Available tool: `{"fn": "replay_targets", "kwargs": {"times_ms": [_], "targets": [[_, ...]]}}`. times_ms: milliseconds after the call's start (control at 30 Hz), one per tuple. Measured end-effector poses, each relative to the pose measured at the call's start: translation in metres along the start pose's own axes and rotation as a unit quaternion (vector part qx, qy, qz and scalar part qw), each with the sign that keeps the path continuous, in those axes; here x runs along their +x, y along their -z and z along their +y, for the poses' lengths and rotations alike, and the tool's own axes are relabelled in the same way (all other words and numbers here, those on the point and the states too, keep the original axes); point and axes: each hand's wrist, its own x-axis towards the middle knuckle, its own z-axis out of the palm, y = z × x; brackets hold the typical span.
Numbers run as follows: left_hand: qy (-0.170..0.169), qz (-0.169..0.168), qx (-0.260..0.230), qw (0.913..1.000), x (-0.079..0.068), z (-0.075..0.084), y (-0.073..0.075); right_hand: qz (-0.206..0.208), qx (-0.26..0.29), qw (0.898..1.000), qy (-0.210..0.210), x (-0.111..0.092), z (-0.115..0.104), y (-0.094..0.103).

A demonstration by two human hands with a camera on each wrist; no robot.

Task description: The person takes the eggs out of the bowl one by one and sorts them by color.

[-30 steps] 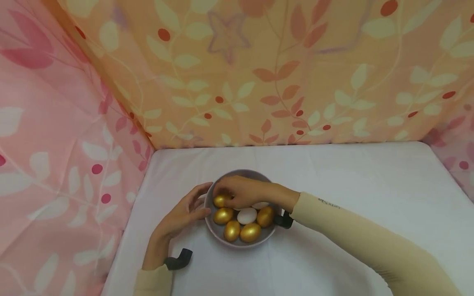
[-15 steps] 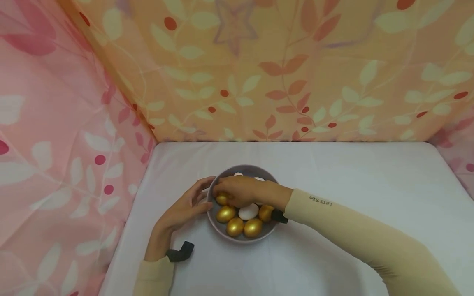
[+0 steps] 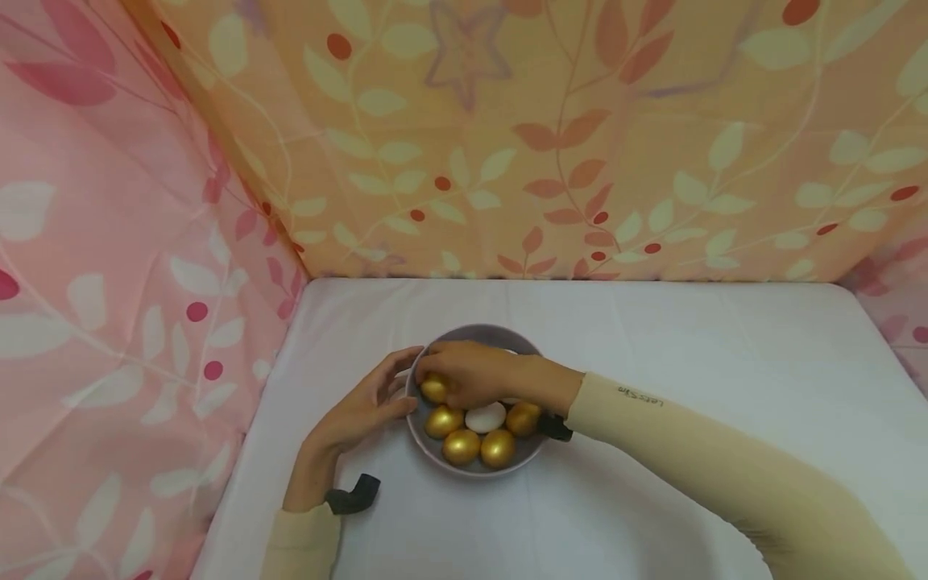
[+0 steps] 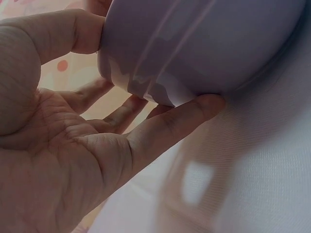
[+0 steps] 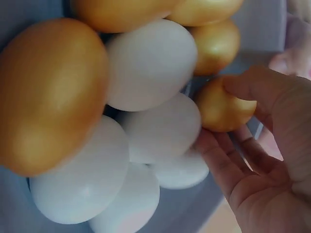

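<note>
Inside a greyish-purple bowl (image 3: 478, 331) lie several golden and white eggs. My right hand (image 3: 471, 374) reaches in and pinches a golden egg (image 5: 226, 104) between thumb and fingers, at the bowl's left side. Just beside it in the right wrist view are a white egg (image 5: 165, 126) and another golden egg (image 5: 216, 46). My left hand (image 3: 362, 407) rests against the outside of the bowl, its fingers spread. In the left wrist view the thumb (image 4: 82, 31) touches the wall, and one fingertip (image 4: 211, 104) lies low by the base. My right hand hides some eggs.
The bowl stands on a white-covered table (image 3: 696, 346). A patterned orange cloth wall (image 3: 464, 161) rises behind it, and a pink one (image 3: 145, 322) on the left. Black wrist mounts (image 3: 355, 494) stick out from both wrists.
The head view has tilted and shifted slightly. My right hand stays on the golden egg at the bowl's left side, with only small wrist movement. My left hand keeps its place against the bowl.
</note>
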Motion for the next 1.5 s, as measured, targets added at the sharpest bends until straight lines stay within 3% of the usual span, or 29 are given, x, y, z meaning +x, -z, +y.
{"fn": "replay_targets", "kwargs": {"times_ms": [200, 500, 600, 733, 833, 1033, 1167, 1500], "targets": [[0.003, 0.004, -0.005, 1.0000, -0.003, -0.001, 0.002, 0.047, 0.056, 0.997, 0.008, -0.015, 0.005, 0.010], [0.002, -0.001, -0.032, 0.9995, 0.003, -0.005, -0.005, 0.123, 0.137, 0.982, -0.043, -0.055, 0.022, 0.017], [0.003, -0.001, -0.035, 0.9994, 0.000, -0.004, -0.004, 0.158, 0.175, 0.971, -0.044, -0.064, 0.023, 0.014], [0.004, -0.003, -0.036, 0.9994, -0.004, -0.004, 0.000, 0.218, 0.226, 0.949, -0.035, -0.074, 0.026, 0.006], [0.002, -0.002, -0.035, 0.9994, -0.005, -0.005, 0.001, 0.265, 0.236, 0.934, -0.044, -0.083, 0.028, 0.003], [-0.004, -0.007, -0.036, 0.9993, 0.002, -0.003, 0.000, 0.340, 0.239, 0.904, -0.104, -0.112, 0.039, 0.006], [-0.003, -0.006, -0.045, 0.9990, 0.008, -0.003, 0.000, 0.369, 0.252, 0.882, -0.148, -0.129, 0.051, 0.004], [0.010, -0.002, -0.046, 0.9989, 0.003, -0.003, 0.000, 0.371, 0.237, 0.865, -0.241, -0.157, 0.081, -0.019]]}}
